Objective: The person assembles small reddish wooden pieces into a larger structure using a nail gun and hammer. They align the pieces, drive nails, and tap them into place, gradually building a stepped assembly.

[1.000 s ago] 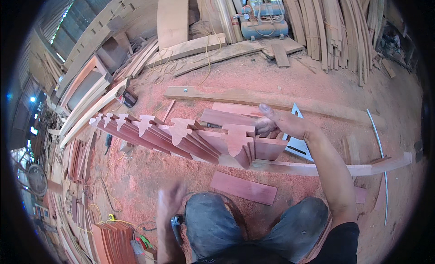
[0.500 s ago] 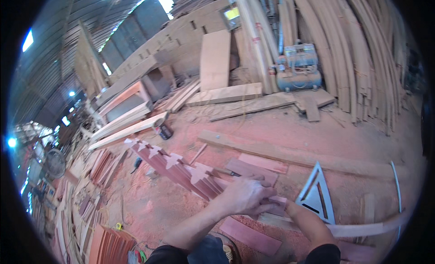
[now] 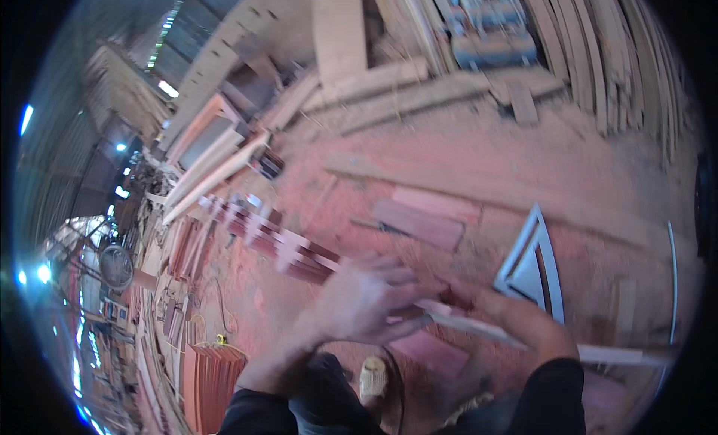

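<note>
My left hand [image 3: 370,297], blurred by motion, curls over a short pinkish wooden piece [image 3: 443,308] with its fingers closed. Beyond it my right hand [image 3: 467,297] meets the same piece from the far side, its fingers largely hidden. A group of reddish notched boards [image 3: 295,250] runs from the upper left up to my left knuckles; whether it touches the hand I cannot tell. A long pale wooden strip [image 3: 609,354] extends to the right under my right forearm.
A metal triangular square [image 3: 535,267] stands to the right. Flat boards [image 3: 419,224] and a slim dark-ended tool [image 3: 374,226] lie ahead on the dusty floor. A long plank [image 3: 493,192] crosses behind them. Stacked reddish boards [image 3: 209,390] sit at lower left, a blue compressor [image 3: 493,46] at the back.
My view has tilted downward, so the background sits higher. Both hands stay close together around the wooden piece. The left hand has shifted slightly left in view and is now more blurred.
</note>
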A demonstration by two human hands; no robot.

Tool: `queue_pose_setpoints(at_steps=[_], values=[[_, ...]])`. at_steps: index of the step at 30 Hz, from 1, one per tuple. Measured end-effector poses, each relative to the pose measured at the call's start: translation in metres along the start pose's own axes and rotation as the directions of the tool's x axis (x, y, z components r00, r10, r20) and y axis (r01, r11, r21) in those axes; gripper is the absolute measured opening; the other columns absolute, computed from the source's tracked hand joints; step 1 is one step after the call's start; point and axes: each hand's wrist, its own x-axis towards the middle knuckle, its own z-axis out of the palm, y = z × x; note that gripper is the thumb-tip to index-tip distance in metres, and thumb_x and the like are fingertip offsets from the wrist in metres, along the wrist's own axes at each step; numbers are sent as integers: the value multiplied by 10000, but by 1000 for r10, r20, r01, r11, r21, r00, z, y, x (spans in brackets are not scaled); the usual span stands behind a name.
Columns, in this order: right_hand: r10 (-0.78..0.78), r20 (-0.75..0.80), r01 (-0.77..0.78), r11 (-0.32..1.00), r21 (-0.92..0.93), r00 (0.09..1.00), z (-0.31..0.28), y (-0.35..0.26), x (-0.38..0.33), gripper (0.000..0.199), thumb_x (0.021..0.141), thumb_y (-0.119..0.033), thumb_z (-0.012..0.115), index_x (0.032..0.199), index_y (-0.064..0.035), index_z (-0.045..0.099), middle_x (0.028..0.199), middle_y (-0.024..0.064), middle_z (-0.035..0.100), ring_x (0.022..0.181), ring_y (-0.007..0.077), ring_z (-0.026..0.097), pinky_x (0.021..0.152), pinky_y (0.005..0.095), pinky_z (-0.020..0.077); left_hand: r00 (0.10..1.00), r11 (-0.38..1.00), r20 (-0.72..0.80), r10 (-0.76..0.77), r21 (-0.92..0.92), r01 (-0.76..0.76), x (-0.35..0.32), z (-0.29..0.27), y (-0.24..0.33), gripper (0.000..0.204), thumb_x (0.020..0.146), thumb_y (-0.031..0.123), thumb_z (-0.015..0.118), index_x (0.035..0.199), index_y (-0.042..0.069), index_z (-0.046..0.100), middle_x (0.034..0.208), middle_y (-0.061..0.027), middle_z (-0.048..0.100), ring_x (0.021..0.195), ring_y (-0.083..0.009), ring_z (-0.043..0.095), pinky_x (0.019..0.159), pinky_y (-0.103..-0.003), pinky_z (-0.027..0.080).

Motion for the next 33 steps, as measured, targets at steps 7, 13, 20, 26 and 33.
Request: queue_pose_setpoints(at_steps=[7, 13, 20, 26, 33], values=[[33, -99, -3, 958, 286, 995, -34, 32, -21, 997, 1036, -781, 490, 1469, 105, 631, 1524, 241, 648, 1419, 346, 591, 1242, 436, 414, 997, 996, 0, -72, -52, 72, 4, -2, 6, 318, 794, 307, 905, 1044, 143, 796, 1002, -10, 789, 857, -248, 715, 728, -401, 499], [-34, -88, 50, 983, 178, 996, -35, 34, -19, 1003, 1017, -786, 545, 1464, 107, 635, 1497, 236, 667, 1405, 336, 608, 1241, 452, 419, 987, 986, 8, -162, -33, 163, 10, 1, 11, 249, 782, 313, 881, 972, 179, 790, 960, 24, 816, 885, -215, 767, 740, -382, 508], [-36, -177, 33, 999, -23, 983, -28, 32, -12, 1022, 983, -865, 522, 1426, 43, 674, 1403, 166, 721, 1309, 271, 641, 1176, 476, 452, 983, 982, 24, -184, -35, 184, 1, 2, 12, 224, 847, 374, 849, 944, 186, 777, 936, 20, 814, 884, -211, 781, 764, -383, 548], [-43, -140, 36, 998, -52, 989, -30, 32, -13, 1007, 970, -899, 499, 1374, -4, 720, 1316, 125, 741, 1238, 258, 655, 1067, 474, 508, 981, 981, -11, -191, -27, 191, -1, 4, 18, 220, 838, 356, 850, 946, 182, 768, 923, 18, 810, 866, -218, 778, 750, -387, 539], [-54, -322, -54, 946, -320, 945, -9, 17, -18, 985, 981, -881, 508, 1400, -12, 706, 1365, 136, 712, 1223, 254, 645, 1033, 468, 508, 991, 989, -29, -130, -76, 128, -4, 2, 10, 267, 787, 279, 884, 1009, 162, 792, 971, -6, 786, 863, -240, 735, 708, -398, 487]])
